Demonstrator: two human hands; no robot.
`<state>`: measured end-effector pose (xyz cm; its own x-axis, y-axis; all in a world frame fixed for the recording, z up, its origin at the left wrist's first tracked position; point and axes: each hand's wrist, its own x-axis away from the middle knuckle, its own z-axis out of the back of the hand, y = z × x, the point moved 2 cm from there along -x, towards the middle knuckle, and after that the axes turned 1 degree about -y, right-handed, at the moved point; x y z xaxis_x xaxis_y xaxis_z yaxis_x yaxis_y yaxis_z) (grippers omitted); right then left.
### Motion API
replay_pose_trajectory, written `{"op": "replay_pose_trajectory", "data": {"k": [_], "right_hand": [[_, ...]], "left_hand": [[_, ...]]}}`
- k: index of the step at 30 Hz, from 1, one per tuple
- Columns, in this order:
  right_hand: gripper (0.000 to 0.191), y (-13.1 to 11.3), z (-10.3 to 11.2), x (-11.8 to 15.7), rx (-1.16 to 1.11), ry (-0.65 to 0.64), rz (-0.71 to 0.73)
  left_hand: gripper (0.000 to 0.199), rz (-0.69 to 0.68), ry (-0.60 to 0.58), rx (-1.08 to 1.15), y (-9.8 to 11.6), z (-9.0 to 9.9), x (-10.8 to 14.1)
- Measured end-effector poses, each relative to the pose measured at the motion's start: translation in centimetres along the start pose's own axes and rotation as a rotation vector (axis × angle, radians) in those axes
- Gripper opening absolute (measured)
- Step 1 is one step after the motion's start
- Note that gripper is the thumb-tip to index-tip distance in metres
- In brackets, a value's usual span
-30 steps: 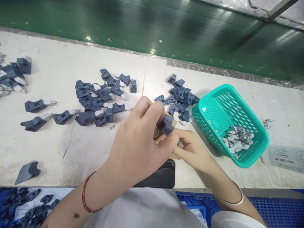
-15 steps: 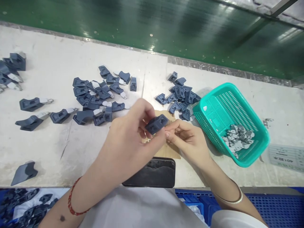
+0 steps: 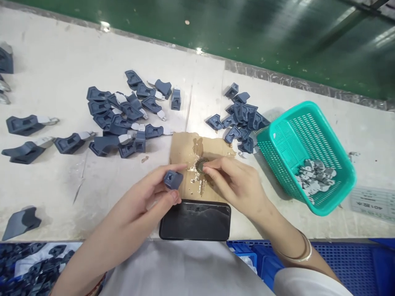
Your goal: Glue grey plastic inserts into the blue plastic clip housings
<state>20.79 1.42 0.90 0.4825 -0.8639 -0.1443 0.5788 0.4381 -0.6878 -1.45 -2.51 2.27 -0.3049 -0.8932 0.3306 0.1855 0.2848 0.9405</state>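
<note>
My left hand (image 3: 145, 205) grips a dark blue-grey plastic piece (image 3: 176, 181) between thumb and fingers, its end with a square hole facing up. My right hand (image 3: 237, 181) pinches at a small round dish like a bottle cap (image 3: 198, 165); whatever is between these fingertips is too small and covered to make out. The dish rests on a brown cardboard piece (image 3: 182, 148), with shiny wet spots around it. Just below the cardboard lies a black phone (image 3: 195, 222), close under both hands.
Left of centre are several blue-grey pieces with light grey tips (image 3: 123, 111). A pile of blue-grey pieces (image 3: 243, 117) lies beside a green basket (image 3: 271, 142) holding small grey parts (image 3: 316, 176). One larger piece (image 3: 21, 222) lies near the table's front left edge.
My hands have moved apart. The left went down and left with the plastic piece; the right fingertips moved left to the small dish, which is now in sight.
</note>
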Motion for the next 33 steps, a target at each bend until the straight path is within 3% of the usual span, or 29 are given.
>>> {"op": "replay_pose_trajectory", "data": {"k": [5,7,12,17,33], "right_hand": [[0.014,-0.2,0.2,0.1,-0.062,-0.004,-0.082],[0.016,0.0,0.2,0.2,-0.149,0.022,-0.177],[0.019,0.7,0.2,0.3,-0.586,0.212,-0.43],[0.018,0.3,-0.4,0.2,-0.921,0.183,-0.458],[0.018,-1.1,-0.9,-0.3,-0.857,0.048,-0.381]], "left_hand": [[0.017,-0.1,0.081,-0.186,0.0,-0.3,-0.7],[0.018,-0.137,0.107,-0.229,-0.3,-0.5,-1.0],[0.019,-0.243,0.089,-0.317,-1.2,-1.2,-1.4],[0.016,-0.38,0.085,-0.485,-1.3,-1.9,-1.6],[0.01,-0.461,0.051,-0.65,-1.2,-2.6,-2.0]]}}
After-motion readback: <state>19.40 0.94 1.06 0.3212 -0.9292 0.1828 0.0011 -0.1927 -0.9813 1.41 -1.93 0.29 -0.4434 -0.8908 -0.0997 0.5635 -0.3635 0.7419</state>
